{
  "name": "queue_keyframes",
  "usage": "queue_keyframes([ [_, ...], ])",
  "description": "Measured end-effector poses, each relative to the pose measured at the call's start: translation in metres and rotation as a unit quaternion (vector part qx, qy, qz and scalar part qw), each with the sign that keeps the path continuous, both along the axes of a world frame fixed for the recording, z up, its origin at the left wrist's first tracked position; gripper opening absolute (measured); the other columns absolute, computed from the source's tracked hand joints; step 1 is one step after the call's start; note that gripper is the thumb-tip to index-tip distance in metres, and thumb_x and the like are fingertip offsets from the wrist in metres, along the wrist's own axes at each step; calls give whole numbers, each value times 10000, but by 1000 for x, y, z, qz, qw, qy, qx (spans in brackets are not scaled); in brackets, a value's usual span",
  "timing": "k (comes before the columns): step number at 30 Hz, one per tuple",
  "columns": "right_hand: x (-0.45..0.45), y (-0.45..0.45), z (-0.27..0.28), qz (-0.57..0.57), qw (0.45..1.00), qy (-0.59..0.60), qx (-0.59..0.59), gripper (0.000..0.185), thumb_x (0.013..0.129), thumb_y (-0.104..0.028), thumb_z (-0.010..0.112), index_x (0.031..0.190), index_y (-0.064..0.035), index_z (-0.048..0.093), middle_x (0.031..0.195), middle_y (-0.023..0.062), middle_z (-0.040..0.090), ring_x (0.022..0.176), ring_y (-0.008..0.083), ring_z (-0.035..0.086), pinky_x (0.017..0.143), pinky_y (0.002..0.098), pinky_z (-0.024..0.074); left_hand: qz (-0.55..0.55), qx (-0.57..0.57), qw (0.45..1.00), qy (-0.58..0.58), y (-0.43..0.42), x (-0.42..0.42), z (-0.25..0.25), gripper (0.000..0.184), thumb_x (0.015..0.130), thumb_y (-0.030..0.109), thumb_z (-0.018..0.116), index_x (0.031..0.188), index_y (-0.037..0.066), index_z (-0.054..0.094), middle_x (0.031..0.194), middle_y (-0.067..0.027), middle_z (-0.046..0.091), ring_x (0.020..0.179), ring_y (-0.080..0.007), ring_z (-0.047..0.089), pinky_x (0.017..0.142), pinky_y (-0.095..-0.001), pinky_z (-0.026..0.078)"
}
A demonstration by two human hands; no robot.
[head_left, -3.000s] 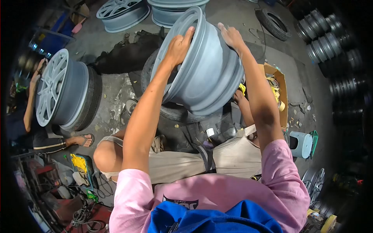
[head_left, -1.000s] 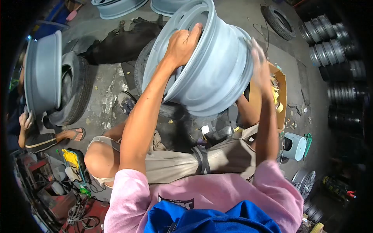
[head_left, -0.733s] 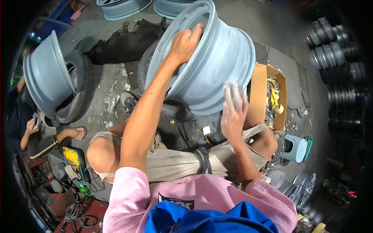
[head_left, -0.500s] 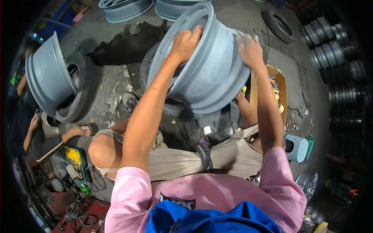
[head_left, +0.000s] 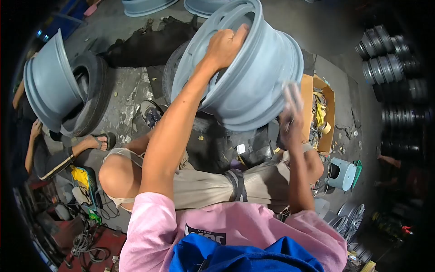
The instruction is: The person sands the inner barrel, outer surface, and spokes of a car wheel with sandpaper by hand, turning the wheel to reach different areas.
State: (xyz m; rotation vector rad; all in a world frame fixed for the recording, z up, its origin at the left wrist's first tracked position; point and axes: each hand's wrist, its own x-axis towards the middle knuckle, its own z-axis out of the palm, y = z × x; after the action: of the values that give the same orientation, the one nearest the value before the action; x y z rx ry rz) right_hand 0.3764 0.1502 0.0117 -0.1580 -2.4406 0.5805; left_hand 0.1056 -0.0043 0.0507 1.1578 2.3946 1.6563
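A pale grey wheel rim (head_left: pixel 258 77) leans tilted in front of me, propped over a dark tyre (head_left: pixel 169 68). My left hand (head_left: pixel 226 47) reaches into its open face and is closed on part of the rim near the lip. My right hand (head_left: pixel 291 113) is at the lower right edge of the barrel, smeared by motion. Whether those fingers touch the rim or hold anything cannot be made out. Between my knees, dark scraps lie on the floor beneath the rim.
At right stands a cardboard box (head_left: pixel 327 140) with tape rolls inside, near a light-blue cylinder (head_left: pixel 346 174). Stacked wheels (head_left: pixel 383 69) line the far right. On the left, another person's hand (head_left: pixel 36 129) is beside a second grey rim (head_left: pixel 50 86) on a tyre (head_left: pixel 97 90).
My right hand has come down and toward me along the rim's right side, from its upper edge to its lower edge. My left hand and the rim have shifted slightly right in view.
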Motion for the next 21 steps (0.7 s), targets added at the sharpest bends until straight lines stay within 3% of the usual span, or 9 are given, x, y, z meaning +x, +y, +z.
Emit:
queue_keyframes([
  [5, -141, 135, 19, 4, 888, -40, -457, 476, 1066, -323, 495, 1427, -28, 593, 1417, 143, 623, 1332, 252, 568, 1163, 370, 385, -19, -10, 999, -24, -3, 0, 9, 526, 1049, 415, 400, 851, -30, 599, 691, -273, 604, 678, -491, 578, 669, -545, 430],
  [6, -164, 146, 19, 5, 887, -39, -460, 476, 1066, -323, 495, 1427, -28, 593, 1417, 143, 623, 1332, 252, 568, 1163, 370, 385, -20, -14, 999, -22, -3, -1, 5, 526, 1049, 415, 400, 851, -30, 599, 691, -273, 604, 678, -491, 578, 669, -545, 430],
  [8, -186, 157, 27, -44, 784, -107, -610, 593, 1061, -422, 486, 1445, 27, 545, 1348, 194, 648, 1281, 257, 606, 1138, 364, 421, 2, 31, 993, 116, 0, -4, -3, 580, 1044, 435, 412, 785, -54, 586, 671, -274, 596, 662, -476, 577, 666, -535, 431],
  [9, -181, 155, 27, -48, 784, -102, -611, 593, 1061, -422, 486, 1445, 27, 545, 1348, 194, 648, 1281, 257, 606, 1138, 364, 421, 8, 46, 986, 163, 1, -6, -4, 599, 1042, 441, 416, 762, -62, 582, 664, -274, 593, 657, -471, 576, 665, -531, 432],
  [11, -166, 139, 26, -56, 788, -56, -611, 544, 1067, -393, 485, 1405, 24, 571, 1359, 195, 640, 1299, 259, 589, 1147, 366, 411, -3, -6, 998, -67, -1, -9, 0, 663, 1035, 465, 430, 689, -86, 560, 635, -273, 578, 635, -448, 570, 667, -527, 432],
  [13, -113, 97, 16, 19, 898, 60, -435, 484, 1088, -322, 454, 1396, 25, 595, 1380, 137, 644, 1270, 247, 613, 1135, 377, 415, -3, 10, 998, -64, -1, -4, 6, 685, 1035, 473, 430, 669, -92, 556, 624, -269, 574, 627, -440, 567, 665, -528, 432],
  [15, -52, 10, 7, 34, 912, 114, -393, 425, 1099, -224, 422, 1392, 26, 603, 1452, 164, 594, 1354, 271, 556, 1178, 408, 371, -1, 25, 997, -72, -3, 1, 4, 707, 1035, 481, 430, 648, -99, 552, 612, -265, 570, 619, -431, 563, 662, -528, 432],
  [18, 39, -57, -27, -31, 998, -52, 20, 390, 1029, -132, 568, 1404, -58, 643, 1521, 142, 540, 1452, 369, 432, 1224, 467, 285, -11, -13, 998, -65, 1, -2, 3, 644, 1033, 464, 426, 721, -76, 587, 646, -264, 594, 644, -448, 578, 676, -530, 437],
  [21, 37, -56, -6, -60, 987, -91, 116, 369, 1044, -126, 528, 1385, -94, 667, 1502, 113, 563, 1466, 391, 404, 1236, 487, 277, 13, 30, 999, 43, 0, 1, -3, 570, 1030, 449, 421, 809, -40, 610, 693, -265, 616, 683, -468, 592, 691, -537, 440],
])
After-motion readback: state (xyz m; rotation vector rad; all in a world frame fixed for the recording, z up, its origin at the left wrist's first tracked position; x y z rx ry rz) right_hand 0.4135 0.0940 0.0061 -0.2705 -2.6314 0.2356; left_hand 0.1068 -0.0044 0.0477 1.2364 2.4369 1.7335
